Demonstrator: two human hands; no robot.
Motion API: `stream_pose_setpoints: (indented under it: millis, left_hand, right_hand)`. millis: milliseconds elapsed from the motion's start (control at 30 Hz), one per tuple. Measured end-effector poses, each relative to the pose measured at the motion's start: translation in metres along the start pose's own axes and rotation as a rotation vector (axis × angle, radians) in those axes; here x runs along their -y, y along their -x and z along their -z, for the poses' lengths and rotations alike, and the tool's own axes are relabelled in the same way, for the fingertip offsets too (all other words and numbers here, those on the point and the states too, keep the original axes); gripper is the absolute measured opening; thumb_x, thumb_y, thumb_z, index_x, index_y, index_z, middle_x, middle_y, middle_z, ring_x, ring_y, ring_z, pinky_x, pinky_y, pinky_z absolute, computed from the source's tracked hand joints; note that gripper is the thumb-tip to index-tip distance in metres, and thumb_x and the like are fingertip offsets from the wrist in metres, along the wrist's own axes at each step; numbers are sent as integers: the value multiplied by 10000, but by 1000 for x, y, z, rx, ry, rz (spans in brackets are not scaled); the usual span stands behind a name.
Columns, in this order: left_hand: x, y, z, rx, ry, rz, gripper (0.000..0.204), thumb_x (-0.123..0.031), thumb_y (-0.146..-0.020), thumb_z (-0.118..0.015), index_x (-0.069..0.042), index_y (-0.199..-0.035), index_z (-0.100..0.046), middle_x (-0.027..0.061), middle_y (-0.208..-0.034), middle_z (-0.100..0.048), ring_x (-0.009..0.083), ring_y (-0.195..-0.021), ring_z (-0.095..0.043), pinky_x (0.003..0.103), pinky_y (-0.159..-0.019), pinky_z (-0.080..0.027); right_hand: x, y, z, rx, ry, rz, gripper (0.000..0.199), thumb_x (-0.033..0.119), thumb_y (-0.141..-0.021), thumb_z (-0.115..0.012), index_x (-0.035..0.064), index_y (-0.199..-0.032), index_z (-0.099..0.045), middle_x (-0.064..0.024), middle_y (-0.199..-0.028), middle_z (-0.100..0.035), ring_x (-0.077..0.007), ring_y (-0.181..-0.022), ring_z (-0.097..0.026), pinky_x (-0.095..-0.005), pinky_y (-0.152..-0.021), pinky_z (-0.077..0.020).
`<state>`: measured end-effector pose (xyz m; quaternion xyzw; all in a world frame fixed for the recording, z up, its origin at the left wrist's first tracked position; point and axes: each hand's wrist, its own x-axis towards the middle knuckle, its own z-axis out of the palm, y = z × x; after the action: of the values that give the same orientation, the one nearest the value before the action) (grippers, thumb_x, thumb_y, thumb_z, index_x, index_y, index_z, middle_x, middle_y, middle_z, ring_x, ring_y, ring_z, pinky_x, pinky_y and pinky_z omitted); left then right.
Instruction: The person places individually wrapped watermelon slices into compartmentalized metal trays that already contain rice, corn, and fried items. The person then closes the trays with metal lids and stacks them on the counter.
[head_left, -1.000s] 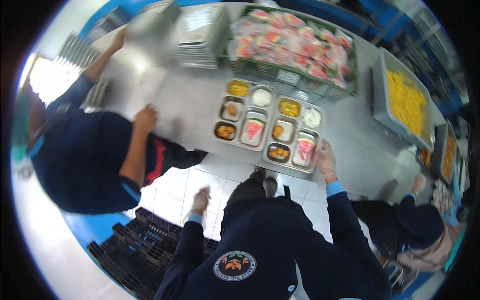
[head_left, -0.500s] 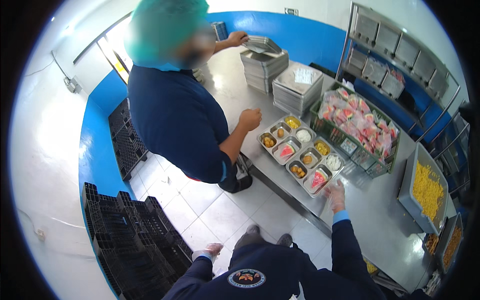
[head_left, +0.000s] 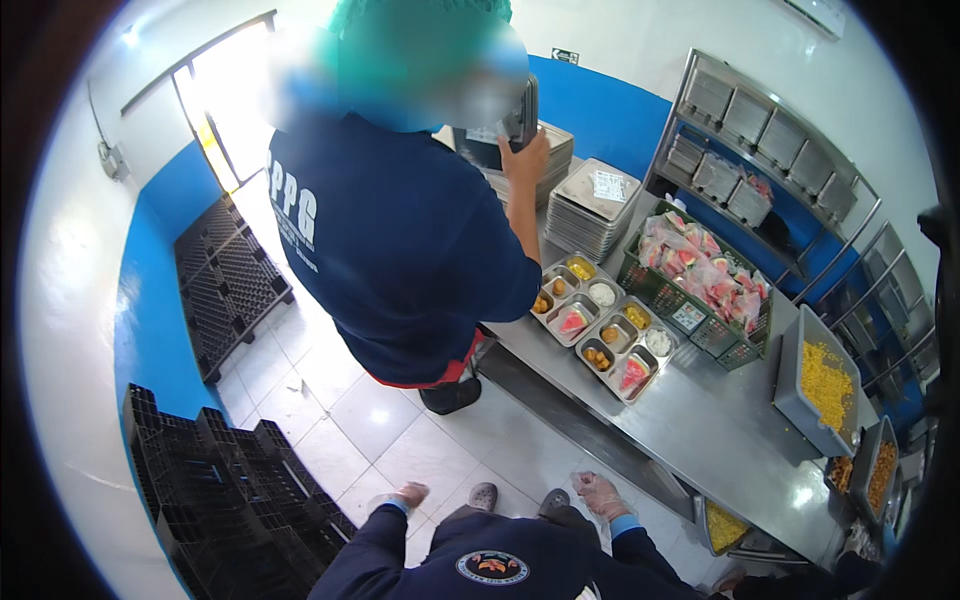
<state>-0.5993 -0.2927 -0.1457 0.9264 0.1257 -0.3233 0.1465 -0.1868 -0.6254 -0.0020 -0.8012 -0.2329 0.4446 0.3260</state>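
1. On the steel table (head_left: 720,430), near its front edge, a right tray (head_left: 614,365) and a left tray (head_left: 581,291) lie side by side.
2. Both are shiny metal with rounded compartments; each carries rice, yellow food, one brown piece, brown chunks and a red watermelon slice. A co-worker's arm crowds the left one's far corner.
3. Behind them, a green crate (head_left: 715,335) is heaped with bagged watermelon slices.
4. Farther right, a grey tub (head_left: 788,390) holds loose yellow food.
5. Over the floor, the gloved left hand (head_left: 406,495) and gloved right hand (head_left: 599,496) hang apart from the trays. The right one's fingers look bent; whether either hand's fingers are spread or pressed together, I cannot tell.
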Motion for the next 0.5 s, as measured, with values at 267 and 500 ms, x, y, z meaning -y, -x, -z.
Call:
stream_pose_setpoints:
  millis: [267,500]
  left_hand:
    - [21,-47,30,-87,63,51,189,-115,-919,-591,-42,-993,-749,201,-1040,-765,369,-1005,-748,490,-834,-604]
    - [-15,-98,118,-185,349,-159,449,-280,-1062,-397,-32,-1349,-637,172,-1456,-599,329,-1367,-550,411,-1167,-431]
  right_hand:
    - [-201,97,32,89,858,-290,342,302,-948,-522,92,-1082,-755,-198,-1151,-739,-408,-1092,-699,-533,-949,-547]
    - [-221,139,-33,-205,26,-702,324,319,-981,-542,61,-1055,-725,-168,-1074,-759,-295,-1003,-747,-445,-867,-593]
